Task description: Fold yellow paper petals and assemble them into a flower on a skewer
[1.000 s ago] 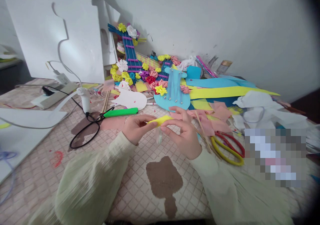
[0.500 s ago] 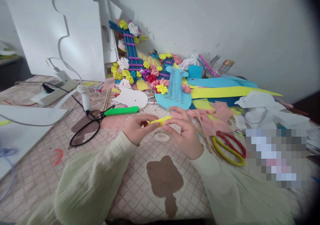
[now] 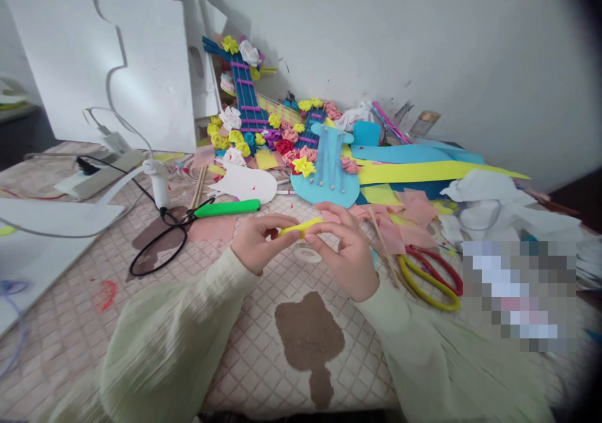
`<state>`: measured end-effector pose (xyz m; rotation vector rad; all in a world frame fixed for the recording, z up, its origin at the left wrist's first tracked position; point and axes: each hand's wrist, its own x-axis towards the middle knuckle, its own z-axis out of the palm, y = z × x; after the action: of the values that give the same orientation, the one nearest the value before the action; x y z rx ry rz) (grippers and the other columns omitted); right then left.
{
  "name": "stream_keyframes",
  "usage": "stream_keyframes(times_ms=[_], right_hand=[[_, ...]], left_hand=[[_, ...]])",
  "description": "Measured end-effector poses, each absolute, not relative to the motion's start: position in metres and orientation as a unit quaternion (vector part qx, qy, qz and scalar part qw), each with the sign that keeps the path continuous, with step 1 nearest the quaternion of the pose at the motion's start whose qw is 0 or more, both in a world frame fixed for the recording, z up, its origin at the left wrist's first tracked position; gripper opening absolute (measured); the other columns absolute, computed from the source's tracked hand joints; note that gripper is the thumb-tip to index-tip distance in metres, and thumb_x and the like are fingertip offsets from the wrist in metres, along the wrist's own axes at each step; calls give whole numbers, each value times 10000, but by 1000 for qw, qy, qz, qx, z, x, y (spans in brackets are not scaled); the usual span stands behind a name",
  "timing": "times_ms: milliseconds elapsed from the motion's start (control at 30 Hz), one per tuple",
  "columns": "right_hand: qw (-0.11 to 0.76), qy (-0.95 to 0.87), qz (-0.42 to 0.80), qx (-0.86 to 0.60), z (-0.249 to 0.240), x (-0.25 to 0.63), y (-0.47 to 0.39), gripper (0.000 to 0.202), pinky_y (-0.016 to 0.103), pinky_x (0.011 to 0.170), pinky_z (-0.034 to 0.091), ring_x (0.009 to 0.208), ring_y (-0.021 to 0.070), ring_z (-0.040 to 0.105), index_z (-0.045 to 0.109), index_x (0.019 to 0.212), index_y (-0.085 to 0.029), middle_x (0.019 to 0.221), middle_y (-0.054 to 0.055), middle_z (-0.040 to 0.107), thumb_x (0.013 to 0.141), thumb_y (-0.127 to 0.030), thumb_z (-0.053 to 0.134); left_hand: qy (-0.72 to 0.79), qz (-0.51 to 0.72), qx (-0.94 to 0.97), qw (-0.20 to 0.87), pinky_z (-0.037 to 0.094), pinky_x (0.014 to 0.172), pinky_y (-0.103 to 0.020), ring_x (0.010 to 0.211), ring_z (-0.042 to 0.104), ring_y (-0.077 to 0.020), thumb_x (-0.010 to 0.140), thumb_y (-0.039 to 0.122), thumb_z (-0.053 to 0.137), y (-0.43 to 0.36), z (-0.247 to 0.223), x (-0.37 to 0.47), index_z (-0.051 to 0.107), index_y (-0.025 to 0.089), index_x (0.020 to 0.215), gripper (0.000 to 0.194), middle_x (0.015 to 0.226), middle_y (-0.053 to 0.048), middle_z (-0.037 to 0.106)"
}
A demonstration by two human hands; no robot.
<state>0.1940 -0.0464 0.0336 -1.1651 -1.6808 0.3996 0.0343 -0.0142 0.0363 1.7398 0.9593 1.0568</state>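
Between my two hands, above the table, is a small strip of yellow crepe paper [image 3: 303, 227], folded or rolled narrow. Thumb and fingers of my left hand [image 3: 258, 240] pinch its left end. My right hand [image 3: 345, 247] pinches the right end, its upper fingers curved over. Just below the paper a white tape roll [image 3: 308, 254] lies flat, partly covered by my right hand. A green utility knife [image 3: 228, 207] rests left of and beyond my left hand. Behind my right hand stands a light blue lyre shape [image 3: 324, 188] with strings and a yellow paper flower [image 3: 304, 167].
A glue gun [image 3: 156, 182] with a looped black cord [image 3: 160, 250] stands at left, near a power strip [image 3: 98, 172]. Scissors with yellow and red handles [image 3: 427, 285] lie at right. Dark blue instrument shapes with paper flowers [image 3: 247, 97] lean at the back.
Both hands keep their pinch on the yellow crepe paper, and their position is nearly the same. The whole view has shifted very slightly.
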Motion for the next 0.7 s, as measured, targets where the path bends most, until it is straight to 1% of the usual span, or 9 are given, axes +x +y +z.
stream_keyframes(times_ms=[433, 700], right_hand=[[521, -682, 140, -494, 35, 190, -49, 49, 443, 928, 334, 1044, 213, 463, 624, 701, -235, 1063, 22, 566, 723, -255, 585], [522, -684, 128, -493, 34, 190, -48, 40, 416, 920, 345, 1023, 200, 482, 627, 704, -226, 1044, 22, 582, 717, -228, 589]], left_hand=[[377, 422, 701, 434, 471, 657, -268, 758, 598, -179, 698, 256, 605, -14, 36, 35, 668, 128, 750, 152, 817, -80, 669], [373, 419, 700, 441, 469, 661, -271, 770, 596, -185, 695, 249, 608, -15, 35, 35, 668, 130, 746, 142, 831, -83, 667]])
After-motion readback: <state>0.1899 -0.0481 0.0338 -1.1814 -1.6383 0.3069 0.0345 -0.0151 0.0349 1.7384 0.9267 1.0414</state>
